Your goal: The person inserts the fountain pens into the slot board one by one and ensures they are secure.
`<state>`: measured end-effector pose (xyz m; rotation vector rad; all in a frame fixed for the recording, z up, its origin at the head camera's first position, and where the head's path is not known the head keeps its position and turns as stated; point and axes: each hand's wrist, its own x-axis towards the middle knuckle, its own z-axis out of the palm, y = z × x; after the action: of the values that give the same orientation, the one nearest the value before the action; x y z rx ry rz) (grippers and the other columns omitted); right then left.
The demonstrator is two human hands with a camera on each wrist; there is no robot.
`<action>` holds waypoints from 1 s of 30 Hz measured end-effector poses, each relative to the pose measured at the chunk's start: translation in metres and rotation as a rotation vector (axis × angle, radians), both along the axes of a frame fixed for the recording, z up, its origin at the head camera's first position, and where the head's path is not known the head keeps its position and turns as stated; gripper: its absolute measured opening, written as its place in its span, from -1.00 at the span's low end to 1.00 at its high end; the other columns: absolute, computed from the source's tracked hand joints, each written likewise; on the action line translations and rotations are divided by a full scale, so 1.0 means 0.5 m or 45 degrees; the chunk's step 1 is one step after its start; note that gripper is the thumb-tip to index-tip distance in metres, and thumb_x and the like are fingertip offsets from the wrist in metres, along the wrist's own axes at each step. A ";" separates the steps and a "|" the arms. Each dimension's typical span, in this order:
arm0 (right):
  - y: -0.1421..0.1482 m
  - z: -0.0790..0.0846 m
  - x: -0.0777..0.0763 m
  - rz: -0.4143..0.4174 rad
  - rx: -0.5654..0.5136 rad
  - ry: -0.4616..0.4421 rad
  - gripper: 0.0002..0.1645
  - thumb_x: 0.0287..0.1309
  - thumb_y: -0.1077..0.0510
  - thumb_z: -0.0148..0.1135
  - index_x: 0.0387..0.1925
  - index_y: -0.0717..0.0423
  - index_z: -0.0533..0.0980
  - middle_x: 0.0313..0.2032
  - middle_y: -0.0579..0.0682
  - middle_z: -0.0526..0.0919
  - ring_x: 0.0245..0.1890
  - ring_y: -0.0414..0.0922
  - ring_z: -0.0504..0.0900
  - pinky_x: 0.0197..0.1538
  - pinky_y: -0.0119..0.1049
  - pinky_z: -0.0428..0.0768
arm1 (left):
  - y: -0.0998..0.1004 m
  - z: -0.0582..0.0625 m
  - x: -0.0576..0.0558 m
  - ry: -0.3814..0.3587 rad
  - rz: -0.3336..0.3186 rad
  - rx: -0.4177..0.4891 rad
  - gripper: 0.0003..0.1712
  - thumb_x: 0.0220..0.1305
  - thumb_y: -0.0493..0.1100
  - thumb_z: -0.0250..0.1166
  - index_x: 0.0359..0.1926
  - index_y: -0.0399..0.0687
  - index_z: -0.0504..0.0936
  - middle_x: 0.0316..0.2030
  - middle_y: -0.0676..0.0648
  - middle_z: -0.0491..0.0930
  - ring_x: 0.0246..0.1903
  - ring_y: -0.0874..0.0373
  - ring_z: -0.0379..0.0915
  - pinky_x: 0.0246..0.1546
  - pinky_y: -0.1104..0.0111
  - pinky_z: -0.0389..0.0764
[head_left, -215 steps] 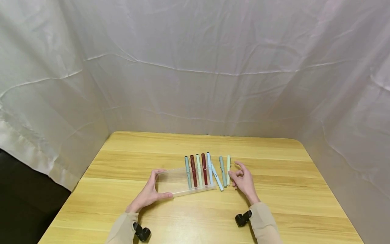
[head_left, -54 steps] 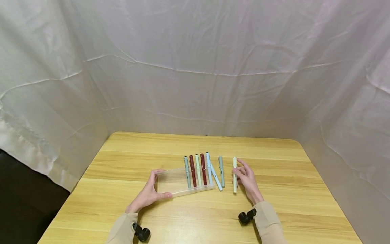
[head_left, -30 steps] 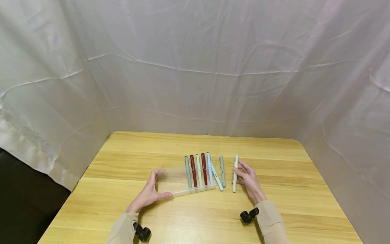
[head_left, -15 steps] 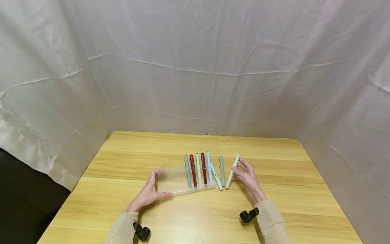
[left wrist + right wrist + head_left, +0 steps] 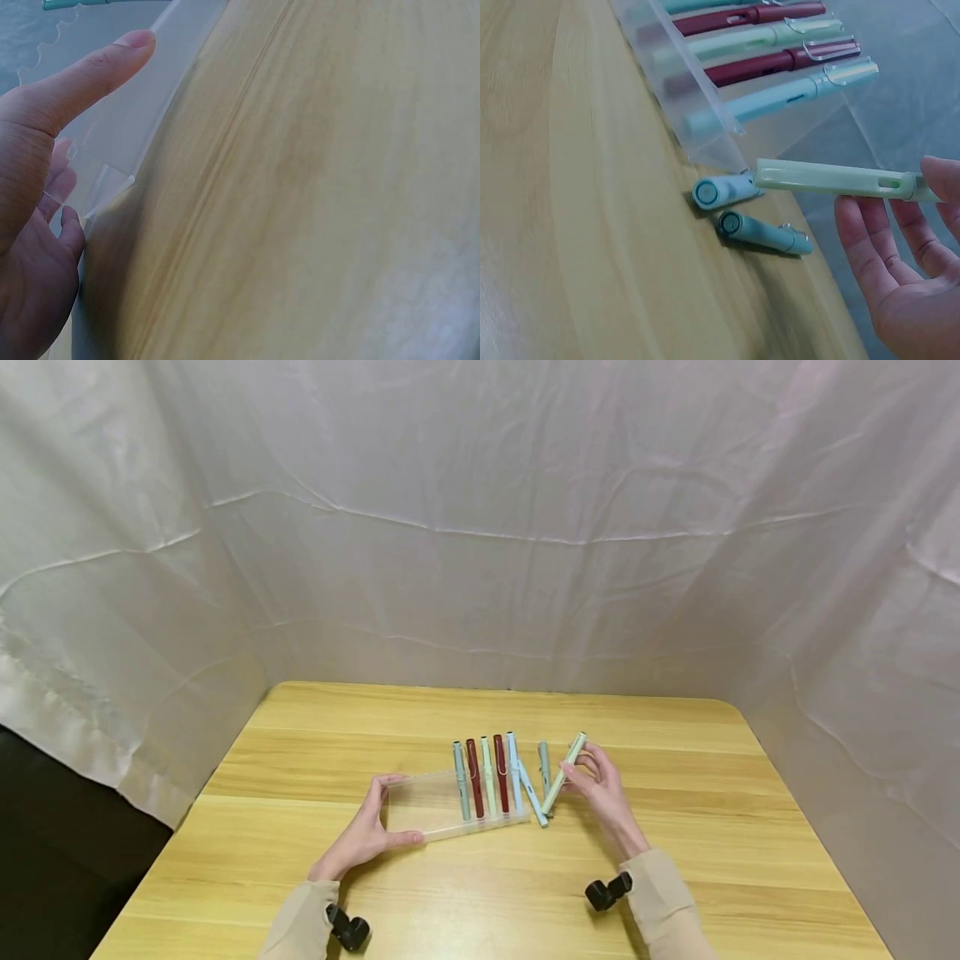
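Note:
My left hand (image 5: 367,831) grips the left end of a clear plastic pen tray (image 5: 420,807), thumb on its front edge. In the left wrist view the tray's scalloped rim shows beside the thumb. Several capped pens lie side by side in the tray's right part: teal, dark red (image 5: 475,781), pale green, another dark red, and light blue (image 5: 514,777). My right hand (image 5: 606,793) pinches a pale green pen (image 5: 825,177) near its cap, tilted, its lower end over a loose teal pen (image 5: 761,233). Beside that lies a loose light blue pen (image 5: 721,191), close to the tray's right end.
Everything rests on a wood-grain table (image 5: 480,893). A pale cloth curtain (image 5: 480,568) hangs behind it and along both sides. Each sleeve carries a black wrist camera (image 5: 348,931). A dark area (image 5: 67,835) lies beyond the left table edge.
The pale green pen was lying beside the loose teal pen; my right hand picked it up, carried it right, then tilted it and brought it back left. The left hand and tray stay put.

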<state>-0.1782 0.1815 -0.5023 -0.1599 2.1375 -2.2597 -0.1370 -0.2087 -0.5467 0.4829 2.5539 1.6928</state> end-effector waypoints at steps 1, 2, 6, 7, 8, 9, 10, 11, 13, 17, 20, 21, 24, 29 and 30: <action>-0.003 0.003 0.001 0.001 0.010 0.014 -0.47 0.37 0.25 0.20 0.29 0.16 0.28 -0.10 0.00 0.59 -0.26 -0.21 0.72 -0.04 -0.14 0.79 | 0.000 0.000 0.000 0.000 0.000 -0.001 0.14 -0.10 -0.09 0.65 0.38 -0.14 0.11 0.41 -0.27 0.17 0.53 -0.27 -0.07 0.56 -0.26 -0.17; -0.005 0.006 0.001 0.000 0.017 0.024 -0.47 0.37 0.26 0.20 0.29 0.17 0.28 -0.09 0.01 0.58 -0.26 -0.21 0.73 -0.04 -0.13 0.79 | 0.000 0.000 0.000 0.001 0.001 -0.002 0.14 -0.10 -0.09 0.65 0.38 -0.14 0.11 0.41 -0.26 0.17 0.53 -0.27 -0.07 0.56 -0.25 -0.17; -0.015 0.015 0.003 0.029 0.038 0.083 -0.44 0.36 0.30 0.18 0.31 0.27 0.25 -0.05 0.11 0.54 -0.25 -0.18 0.75 -0.01 -0.04 0.79 | 0.000 0.002 0.000 -0.003 0.004 -0.005 0.14 -0.10 -0.09 0.65 0.38 -0.15 0.10 0.41 -0.27 0.16 0.53 -0.27 -0.06 0.56 -0.25 -0.17; -0.017 0.018 0.003 0.039 0.047 0.097 -0.44 0.36 0.31 0.18 0.32 0.29 0.24 -0.04 0.14 0.53 -0.25 -0.18 0.76 0.00 -0.01 0.78 | 0.000 0.002 0.000 -0.006 0.005 -0.006 0.14 -0.10 -0.09 0.65 0.38 -0.15 0.10 0.42 -0.27 0.16 0.53 -0.27 -0.07 0.56 -0.25 -0.17; -0.019 0.020 0.003 0.048 0.048 0.106 -0.43 0.36 0.31 0.18 0.32 0.30 0.24 -0.04 0.16 0.52 -0.24 -0.18 0.76 0.01 0.01 0.78 | 0.000 0.003 0.001 -0.011 0.006 -0.006 0.14 -0.10 -0.09 0.65 0.38 -0.15 0.10 0.42 -0.27 0.15 0.53 -0.28 -0.08 0.56 -0.26 -0.17; -0.022 0.022 0.003 0.056 0.056 0.118 -0.42 0.36 0.32 0.18 0.32 0.32 0.23 -0.04 0.17 0.52 -0.23 -0.17 0.76 0.02 0.04 0.77 | 0.000 0.003 0.001 -0.016 0.006 -0.004 0.14 -0.10 -0.10 0.65 0.38 -0.15 0.10 0.42 -0.28 0.15 0.53 -0.28 -0.09 0.56 -0.26 -0.17; -0.024 0.025 0.003 0.063 0.057 0.123 -0.42 0.35 0.32 0.19 0.32 0.31 0.24 -0.03 0.18 0.52 -0.22 -0.17 0.77 0.03 0.05 0.76 | 0.000 0.003 0.001 -0.021 0.007 -0.004 0.14 -0.09 -0.10 0.65 0.39 -0.15 0.10 0.42 -0.28 0.14 0.54 -0.29 -0.10 0.56 -0.26 -0.18; -0.027 0.026 0.003 0.071 0.062 0.132 -0.42 0.35 0.32 0.19 0.32 0.31 0.24 -0.04 0.18 0.52 -0.22 -0.18 0.77 0.03 0.05 0.76 | 0.000 0.004 0.002 -0.026 0.007 -0.005 0.14 -0.09 -0.10 0.65 0.39 -0.14 0.10 0.43 -0.28 0.14 0.54 -0.29 -0.11 0.56 -0.26 -0.18; -0.032 0.030 0.003 0.085 0.063 0.147 -0.42 0.34 0.33 0.19 0.32 0.31 0.24 -0.04 0.13 0.53 -0.21 -0.18 0.77 0.03 0.05 0.76 | 0.000 0.005 0.002 -0.031 0.008 -0.005 0.15 -0.09 -0.10 0.65 0.39 -0.14 0.10 0.43 -0.28 0.14 0.54 -0.30 -0.11 0.56 -0.26 -0.18; -0.044 0.035 0.001 0.128 0.048 0.169 -0.43 0.33 0.37 0.18 0.31 0.29 0.24 -0.06 0.04 0.55 -0.20 -0.14 0.78 0.02 0.08 0.75 | 0.001 0.006 0.002 -0.034 0.010 -0.013 0.16 -0.10 -0.08 0.65 0.39 -0.14 0.09 0.43 -0.28 0.14 0.55 -0.31 -0.12 0.55 -0.26 -0.18; -0.057 0.040 0.000 0.154 0.049 0.178 -0.43 0.32 0.39 0.18 0.29 0.27 0.23 -0.05 0.08 0.55 -0.22 -0.14 0.77 0.02 0.12 0.73 | 0.001 0.006 0.001 -0.038 0.011 -0.015 0.16 -0.11 -0.08 0.66 0.39 -0.14 0.09 0.44 -0.28 0.13 0.55 -0.31 -0.13 0.55 -0.27 -0.19; -0.061 0.042 0.001 0.162 0.055 0.178 -0.43 0.32 0.39 0.18 0.29 0.26 0.22 -0.05 0.13 0.55 -0.22 -0.16 0.77 0.02 0.12 0.73 | 0.001 0.006 0.001 -0.040 0.012 -0.015 0.17 -0.11 -0.08 0.66 0.39 -0.14 0.09 0.44 -0.28 0.13 0.55 -0.31 -0.13 0.55 -0.27 -0.19; -0.073 0.048 0.002 0.182 0.070 0.175 -0.41 0.30 0.40 0.19 0.30 0.25 0.22 -0.02 0.33 0.51 -0.24 -0.19 0.76 0.03 0.15 0.72 | 0.001 0.006 0.000 -0.045 0.014 -0.014 0.17 -0.12 -0.08 0.66 0.39 -0.14 0.09 0.44 -0.29 0.13 0.55 -0.31 -0.13 0.55 -0.26 -0.19; -0.093 0.057 0.005 0.211 0.124 0.159 -0.36 0.28 0.41 0.19 0.32 0.24 0.19 0.03 0.48 0.47 -0.23 -0.18 0.76 0.04 0.15 0.72 | 0.001 0.007 0.001 -0.052 0.015 -0.012 0.18 -0.13 -0.08 0.66 0.39 -0.15 0.09 0.44 -0.29 0.13 0.55 -0.31 -0.12 0.56 -0.25 -0.19; -0.097 0.059 0.005 0.213 0.138 0.160 -0.36 0.28 0.40 0.20 0.32 0.25 0.19 0.03 0.48 0.48 -0.22 -0.16 0.76 0.04 0.14 0.72 | 0.002 0.007 0.001 -0.051 0.015 -0.013 0.17 -0.12 -0.07 0.66 0.39 -0.15 0.09 0.44 -0.29 0.13 0.54 -0.31 -0.12 0.56 -0.26 -0.19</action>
<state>-0.1757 0.1332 -0.4729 -0.4701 2.2061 -2.0887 -0.1366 -0.2080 -0.5433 0.4296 2.5415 1.6748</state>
